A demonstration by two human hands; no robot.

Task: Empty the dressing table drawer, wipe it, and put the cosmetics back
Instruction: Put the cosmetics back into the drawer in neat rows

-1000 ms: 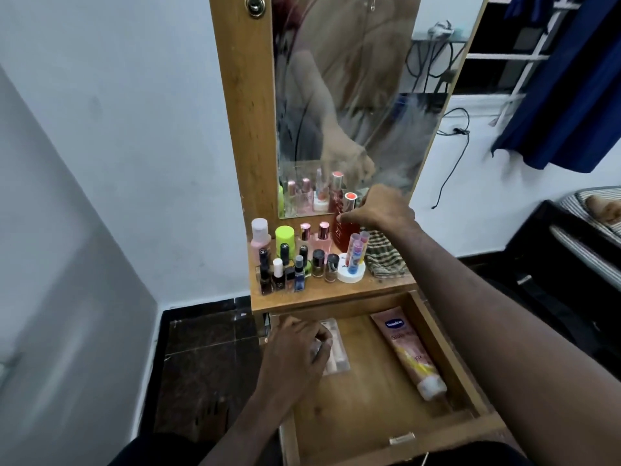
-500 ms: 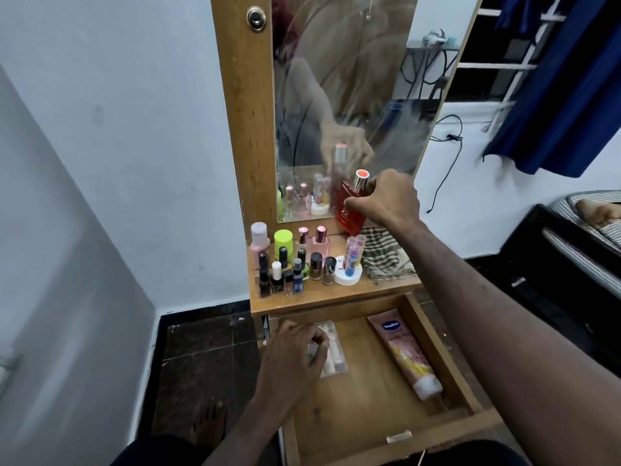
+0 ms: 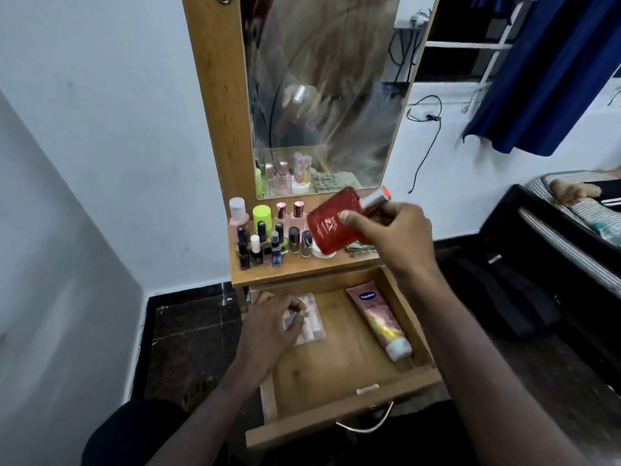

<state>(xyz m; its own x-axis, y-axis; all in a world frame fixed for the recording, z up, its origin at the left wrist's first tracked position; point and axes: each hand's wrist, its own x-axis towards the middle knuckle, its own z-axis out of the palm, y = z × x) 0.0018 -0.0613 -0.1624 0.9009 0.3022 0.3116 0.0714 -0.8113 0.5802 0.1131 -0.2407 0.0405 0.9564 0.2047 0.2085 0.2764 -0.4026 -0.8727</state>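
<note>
The wooden drawer (image 3: 339, 412) stands pulled out below the dressing table shelf (image 3: 302, 269). Inside lie a pink Vaseline tube (image 3: 378, 319) along the right wall and a clear blister pack (image 3: 312, 326) at the back left. My left hand (image 3: 270, 329) rests on the blister pack, fingers curled over it. My right hand (image 3: 391, 235) holds a red perfume bottle (image 3: 331, 223) with a silver cap, tilted, in the air above the shelf's right side. Several nail polish and lotion bottles (image 3: 268, 233) stand on the shelf's left half.
A mirror (image 3: 322, 95) rises behind the shelf. A checked cloth (image 3: 361, 247) lies on the shelf under my right hand. Dark floor tiles (image 3: 191, 331) lie left of the drawer; a black bag (image 3: 504, 297) and a bed (image 3: 571, 223) stand to the right.
My right hand lifted the red perfume bottle off the shelf, then brought it down and toward me, tilting it. My left hand stayed on the blister pack in the drawer.
</note>
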